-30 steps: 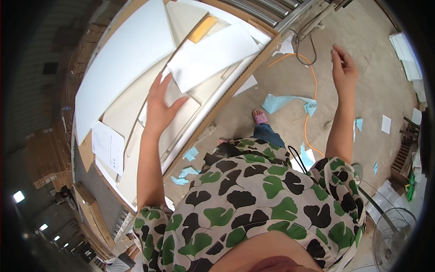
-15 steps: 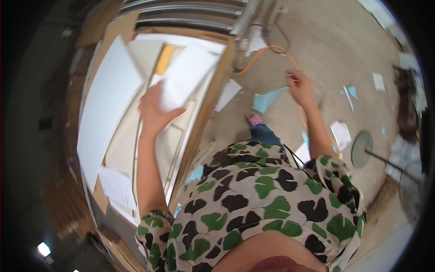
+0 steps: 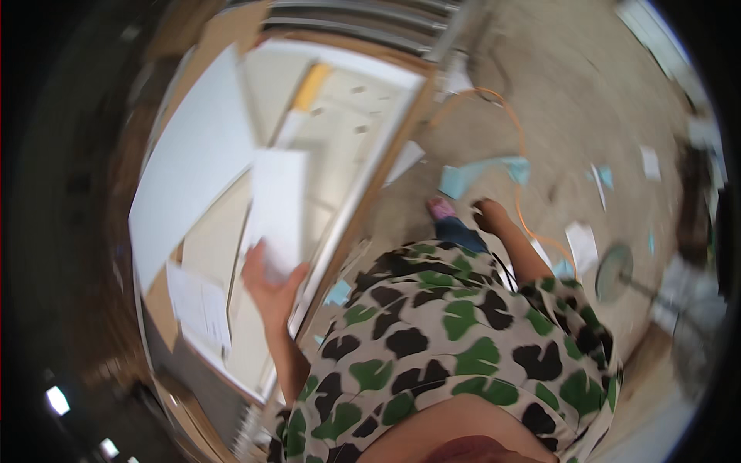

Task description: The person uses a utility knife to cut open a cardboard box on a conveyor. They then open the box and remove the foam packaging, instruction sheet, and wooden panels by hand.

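Note:
My left hand (image 3: 274, 287) grips the lower end of a long white rectangular piece (image 3: 279, 197), thumb on one side and fingers on the other. Motion blur hides whether it is a flat panel or a slim box. Beneath it lies a large open carton (image 3: 405, 127) with a white lining and pale boards inside, some with small dark marks (image 3: 360, 129). A yellow piece (image 3: 312, 86) sits near the carton's far end. My right hand (image 3: 492, 216) hangs low over the floor by my body, its fingers curled and somewhat blurred, with nothing visible in them.
A big white sheet (image 3: 189, 177) and a printed paper (image 3: 199, 305) lie along the carton's left side. Metal rollers (image 3: 351, 35) stand beyond it. On the floor are an orange hose (image 3: 521, 139), light-blue scraps (image 3: 459, 179), white scraps (image 3: 581, 245) and a round-based stand (image 3: 615, 272).
My left hand has drawn the white piece back toward me, uncovering marked boards. My right hand has dropped lower and closer to my body. The light-blue scrap near it has spread out on the floor.

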### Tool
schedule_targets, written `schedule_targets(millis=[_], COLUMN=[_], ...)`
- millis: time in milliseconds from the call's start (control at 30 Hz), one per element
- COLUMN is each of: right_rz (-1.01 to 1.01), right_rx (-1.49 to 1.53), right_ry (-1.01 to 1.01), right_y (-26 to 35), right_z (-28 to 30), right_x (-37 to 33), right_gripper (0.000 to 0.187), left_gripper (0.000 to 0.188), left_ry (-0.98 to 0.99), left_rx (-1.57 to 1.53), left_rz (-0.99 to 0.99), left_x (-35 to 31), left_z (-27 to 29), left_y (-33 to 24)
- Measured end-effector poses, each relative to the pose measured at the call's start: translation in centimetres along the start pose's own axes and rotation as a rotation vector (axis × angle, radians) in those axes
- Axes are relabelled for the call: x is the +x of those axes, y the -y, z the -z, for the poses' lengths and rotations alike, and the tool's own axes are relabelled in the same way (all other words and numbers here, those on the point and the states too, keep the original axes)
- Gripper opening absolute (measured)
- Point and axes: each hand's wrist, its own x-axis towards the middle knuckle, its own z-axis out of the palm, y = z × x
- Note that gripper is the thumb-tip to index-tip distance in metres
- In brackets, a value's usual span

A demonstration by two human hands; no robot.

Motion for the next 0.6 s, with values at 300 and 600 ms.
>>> schedule_targets(millis=[300, 600], right_rz=[0.079, 0.622], right_rx=[-0.059, -0.565], right_ry=[0.14, 0.363], right_y=[-3.6, -10.6], right_z=[-2.0, -1.3], right_x=[3.4, 10.1], right_gripper=[0.029, 0.02], left_gripper=[0.078, 0.061], left_ry=[-0.014, -0.193], left_rx=[0.151, 0.155], left_rz=[-0.029, -0.041], left_x=[-0.8, -1.6], left_z=[0.5, -2.1], left_y=[-0.1, -1.8])
